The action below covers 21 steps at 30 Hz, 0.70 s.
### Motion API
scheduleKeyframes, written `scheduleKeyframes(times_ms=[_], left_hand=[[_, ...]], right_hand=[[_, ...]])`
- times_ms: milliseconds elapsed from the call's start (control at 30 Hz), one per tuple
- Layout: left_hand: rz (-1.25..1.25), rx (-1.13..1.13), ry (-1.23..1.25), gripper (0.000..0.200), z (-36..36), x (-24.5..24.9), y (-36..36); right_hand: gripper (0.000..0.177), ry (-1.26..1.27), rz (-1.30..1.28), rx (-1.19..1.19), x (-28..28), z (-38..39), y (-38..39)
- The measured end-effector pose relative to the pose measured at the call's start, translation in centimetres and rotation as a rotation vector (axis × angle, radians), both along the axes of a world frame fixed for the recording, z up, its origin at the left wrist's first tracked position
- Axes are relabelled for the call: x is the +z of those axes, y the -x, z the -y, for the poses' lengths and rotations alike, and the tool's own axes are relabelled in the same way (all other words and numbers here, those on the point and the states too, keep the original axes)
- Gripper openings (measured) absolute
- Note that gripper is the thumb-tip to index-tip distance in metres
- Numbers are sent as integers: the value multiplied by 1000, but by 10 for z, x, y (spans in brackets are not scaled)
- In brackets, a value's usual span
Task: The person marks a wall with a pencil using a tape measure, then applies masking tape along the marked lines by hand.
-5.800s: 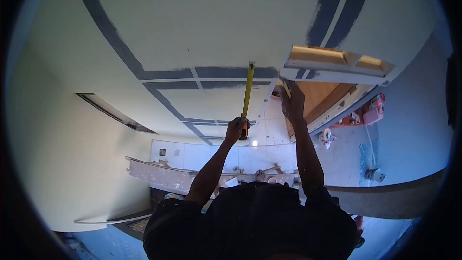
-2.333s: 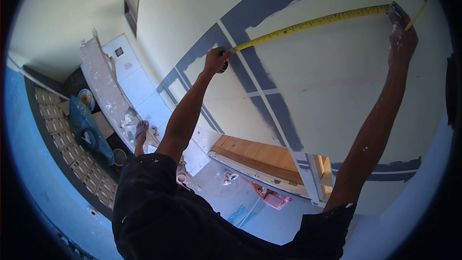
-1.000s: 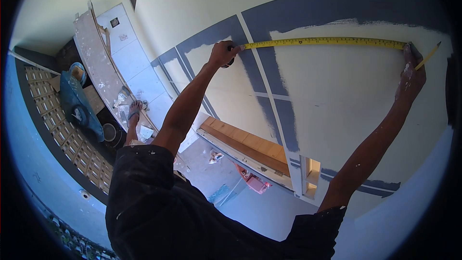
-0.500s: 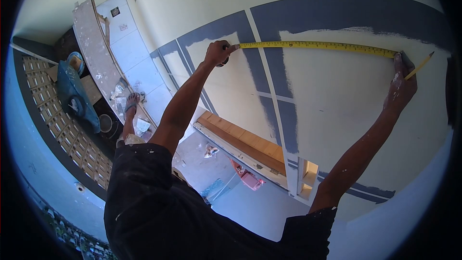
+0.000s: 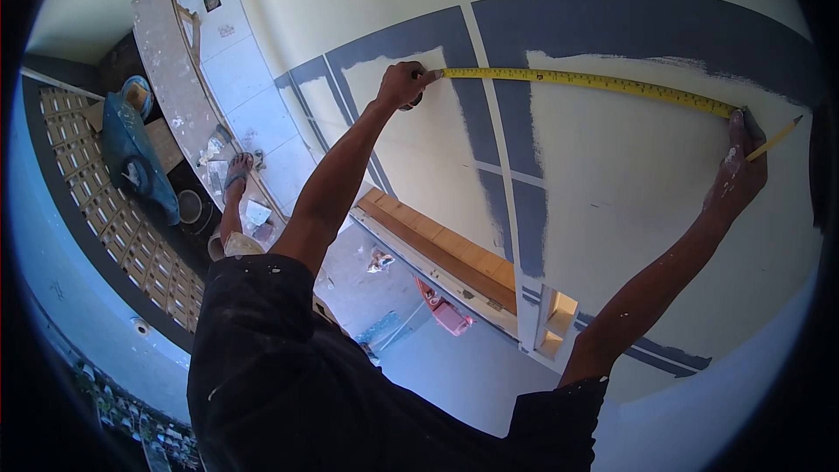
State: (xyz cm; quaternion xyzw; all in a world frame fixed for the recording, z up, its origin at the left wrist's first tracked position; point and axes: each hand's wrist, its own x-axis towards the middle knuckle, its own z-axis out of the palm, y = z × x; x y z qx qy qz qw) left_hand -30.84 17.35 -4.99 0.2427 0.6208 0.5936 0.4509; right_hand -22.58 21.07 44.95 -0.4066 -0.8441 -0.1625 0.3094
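A yellow tape measure (image 5: pixel 577 79) stretches across a cream wall (image 5: pixel 629 166) painted with dark grey bands (image 5: pixel 612 22). My left hand (image 5: pixel 407 86) is closed around the dark tape case, which my fingers mostly cover, with the thumb by the start of the blade. At the far end, my right hand (image 5: pixel 737 162) pinches the tape's tip against the wall. A yellow pencil (image 5: pixel 776 137) also sits in that hand, its dark point up and to the right. The blade crosses a pale vertical stripe (image 5: pixel 495 122) between grey bands.
A paint-spattered plank (image 5: pixel 170 61) runs along the left, with my sandalled foot (image 5: pixel 236 173) on it. Below lie a blue sheet-like item (image 5: pixel 131 153), a bucket (image 5: pixel 190 206) and a lattice block wall (image 5: pixel 96 201). A wooden ledge (image 5: pixel 437 240) and a red object (image 5: pixel 451 316) are lower down.
The view has shifted slightly. My right hand sits a little lower and farther right, so the tape slopes down more toward it. Both hands keep their hold.
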Motion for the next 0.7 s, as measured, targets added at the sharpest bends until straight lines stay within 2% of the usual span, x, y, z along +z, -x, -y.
scheduleKeyframes(times_ms=[500, 700], left_hand=[[31, -7, -14, 46, 1, -3, 0], [48, -17, 10, 47, 2, -1, 1]], right_hand=[[32, 32, -34, 51, -2, 0, 0], [35, -11, 12, -50, -3, 4, 3]])
